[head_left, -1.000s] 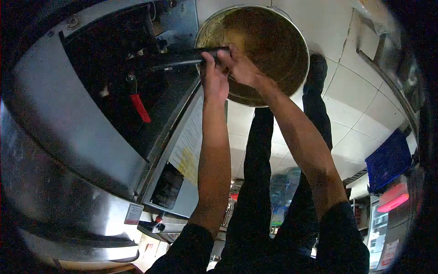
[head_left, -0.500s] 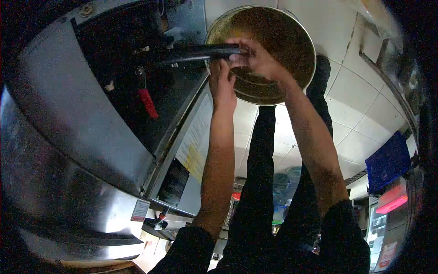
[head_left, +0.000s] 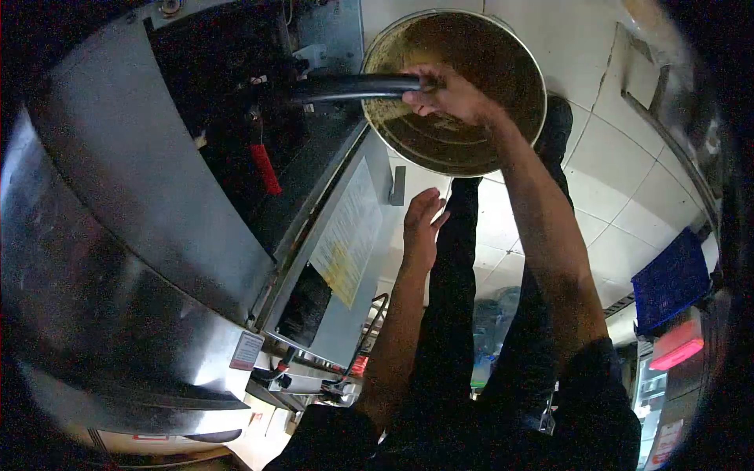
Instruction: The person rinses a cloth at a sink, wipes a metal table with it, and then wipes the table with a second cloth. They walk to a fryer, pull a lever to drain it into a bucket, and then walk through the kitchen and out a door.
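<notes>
My right hand (head_left: 454, 100) is wrapped round the end of a black pipe (head_left: 353, 86), which runs out of a dark open cabinet (head_left: 228, 149). Beneath that hand, a large round metal pot (head_left: 471, 153) stands on the floor, its inner wall stained brown. The pipe's end reaches over the pot's opening. Lower down, my left hand (head_left: 424, 224) hangs in the air with fingers apart, holding nothing. It is close to the bar handle (head_left: 398, 185) of the open cabinet door (head_left: 353, 235). Inside the cabinet is a red-sleeved lever (head_left: 265, 169).
A steel appliance body (head_left: 133, 314) curves along the left side. My legs stand on white floor tiles (head_left: 613, 180) just by the pot. At right are a blue plastic crate (head_left: 670, 282) and a pinkish-red container (head_left: 677, 345).
My left hand has come away from the pipe and dropped toward me, beside the door handle. My right hand keeps its hold on the pipe's end. The view has shifted slightly.
</notes>
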{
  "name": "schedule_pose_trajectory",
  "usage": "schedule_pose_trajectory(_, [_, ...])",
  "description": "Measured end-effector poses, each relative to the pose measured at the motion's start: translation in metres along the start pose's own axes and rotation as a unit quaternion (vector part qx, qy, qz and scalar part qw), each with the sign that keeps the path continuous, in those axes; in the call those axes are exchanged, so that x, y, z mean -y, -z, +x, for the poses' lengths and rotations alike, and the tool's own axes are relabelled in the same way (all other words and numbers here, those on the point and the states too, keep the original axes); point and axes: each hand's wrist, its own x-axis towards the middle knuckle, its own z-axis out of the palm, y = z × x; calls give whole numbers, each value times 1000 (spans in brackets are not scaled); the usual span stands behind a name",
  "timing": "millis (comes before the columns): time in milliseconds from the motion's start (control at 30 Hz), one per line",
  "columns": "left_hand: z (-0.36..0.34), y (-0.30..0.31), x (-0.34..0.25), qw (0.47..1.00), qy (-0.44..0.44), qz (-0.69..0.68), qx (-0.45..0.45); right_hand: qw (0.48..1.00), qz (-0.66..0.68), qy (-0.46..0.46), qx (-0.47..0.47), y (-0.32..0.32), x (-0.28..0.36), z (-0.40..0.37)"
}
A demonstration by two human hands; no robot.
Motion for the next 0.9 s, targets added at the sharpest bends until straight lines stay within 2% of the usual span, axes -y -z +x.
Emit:
schedule_pose_trajectory(33, [1,5,6,1000,11,5,-1,988,85,-127,3,-3,7,-3])
schedule_pose_trajectory(67, [2,9,11,1000,8,6,1,989,84,-124,2,-1,-2,3])
schedule_pose_trajectory(133, [3,16,21,1000,26,6,-6,951,165,-249,76,-2,-10,15])
schedule_pose_trajectory(167, [3,19,24,1000,30,2,-6,935,184,-295,70,0,-7,17])
schedule_pose_trajectory(200, [4,20,29,1000,30,5,-6,935,187,-294,68,7,-4,19])
schedule_pose_trajectory(267, [0,19,31,999,40,1,-8,908,129,-393,61,14,18,18])
schedule_pose_trajectory(300, [-3,19,31,999,39,-8,-3,908,132,-393,62,8,12,15])
schedule_pose_trajectory(333, [-5,17,29,999,39,-6,-2,965,153,-214,15,0,-1,8])
schedule_pose_trajectory(367, [-8,15,28,999,33,2,2,985,166,-28,-33,-5,-9,1])
schedule_pose_trajectory(400, [-7,11,26,1000,24,10,9,986,163,-24,-34,-6,-15,0])
schedule_pose_trajectory(467, [-7,9,25,999,22,25,16,985,123,-121,-23,-6,-7,1])
schedule_pose_trajectory(500, [-6,9,25,999,25,40,20,976,114,-176,65,7,-4,7])
schedule_pose_trajectory(533, [-5,9,25,999,24,41,19,976,115,-175,66,8,-10,14])
schedule_pose_trajectory(600, [-3,11,28,999,29,31,8,896,213,-375,102,6,-28,26])
schedule_pose_trajectory(733, [-6,16,29,999,19,21,23,927,140,-344,54,-4,-17,23])
schedule_pose_trajectory(767, [-8,15,28,999,27,12,20,987,102,-123,-17,-15,-22,14])
schedule_pose_trajectory(800, [-9,13,28,999,37,2,19,989,56,105,-87,-19,-28,9])
schedule_pose_trajectory(833, [-9,12,31,999,37,0,24,989,51,106,-88,-13,-23,10])
schedule_pose_trajectory(867, [-9,13,34,999,29,14,27,993,113,-35,-23,-9,-18,13])
schedule_pose_trajectory(900, [-6,13,36,999,20,29,29,969,172,-174,42,-5,-14,16])
